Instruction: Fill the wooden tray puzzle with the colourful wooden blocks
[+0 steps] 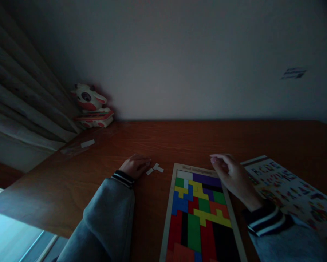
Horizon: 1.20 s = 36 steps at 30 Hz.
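Note:
My left hand [136, 165] rests on the wooden table, its fingers together beside a few small white pieces [156, 168]; whether anything is between the fingers is hidden. Right of those pieces lies a wooden tray puzzle [169, 211] filled with colored blocks in red, blue, green, yellow, purple and black. A white area [184, 175] shows at its upper left corner. My right hand [230, 174] is at the tray's upper right edge, thumb and fingers curved toward each other with their tips near one another. No object can be made out between them.
A printed sheet with colorful letters and shapes [286, 182] lies on the table [158, 140] at the right. A cow-shaped toy [91, 105] stands at the back left by the curtain [21, 91]. A white strip [87, 143] lies near the left edge.

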### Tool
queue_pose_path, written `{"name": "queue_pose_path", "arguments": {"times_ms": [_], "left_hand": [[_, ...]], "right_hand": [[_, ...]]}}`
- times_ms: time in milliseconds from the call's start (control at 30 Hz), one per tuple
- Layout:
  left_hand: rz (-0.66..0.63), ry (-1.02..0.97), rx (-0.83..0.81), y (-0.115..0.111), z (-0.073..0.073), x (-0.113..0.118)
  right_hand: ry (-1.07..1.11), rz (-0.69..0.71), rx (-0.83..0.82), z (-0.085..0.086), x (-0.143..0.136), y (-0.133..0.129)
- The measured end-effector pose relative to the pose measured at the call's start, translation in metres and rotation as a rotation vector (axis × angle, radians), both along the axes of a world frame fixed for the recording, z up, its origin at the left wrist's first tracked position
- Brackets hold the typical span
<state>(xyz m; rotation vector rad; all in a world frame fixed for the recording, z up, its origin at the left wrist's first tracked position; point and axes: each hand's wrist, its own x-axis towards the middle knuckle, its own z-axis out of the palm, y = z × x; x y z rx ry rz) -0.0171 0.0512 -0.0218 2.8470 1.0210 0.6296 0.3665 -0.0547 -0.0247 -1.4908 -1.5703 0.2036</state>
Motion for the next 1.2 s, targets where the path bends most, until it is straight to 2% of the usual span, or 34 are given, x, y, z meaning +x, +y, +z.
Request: {"name": "queue_pose_path", "arguments": {"times_ms": [133, 233, 400, 567, 767, 867, 967, 1100, 1200], "left_hand": [[0.019, -0.054, -0.031, 0.003, -0.001, 0.000], [0.035, -0.083, -0.082, 0.000, 0.004, 0.000], [-0.121, -0.128, -0.265, -0.008, 0.018, -0.005], [-0.192, -0.100, -0.345, -0.015, 0.023, -0.007], [-0.126, -0.080, -0.276, -0.012, 0.016, -0.005], [-0.072, -0.092, -0.185, -0.009, 0.012, -0.003], [-0.072, -0.082, -0.097, -0.008, 0.011, -0.002], [-0.112, -0.087, -0.105, -0.008, 0.011, -0.006], [-0.087, -0.113, -0.119, -0.006, 0.007, -0.008]], "right_hand": [[0.009, 0.010, 0.003, -0.001, 0.000, 0.000], [-0.015, 0.005, 0.012, -0.002, 0.002, 0.000], [-0.031, 0.013, 0.027, -0.001, 0.001, -0.001], [-0.032, 0.021, 0.048, 0.001, -0.002, -0.001], [-0.053, 0.034, 0.018, -0.001, 0.000, -0.002], [-0.053, 0.041, 0.002, -0.002, 0.000, -0.002], [-0.050, 0.053, 0.003, -0.003, 0.000, -0.002], [-0.051, 0.063, -0.004, -0.005, 0.001, -0.001], [-0.048, 0.067, -0.015, -0.005, 0.001, -0.001]]}}
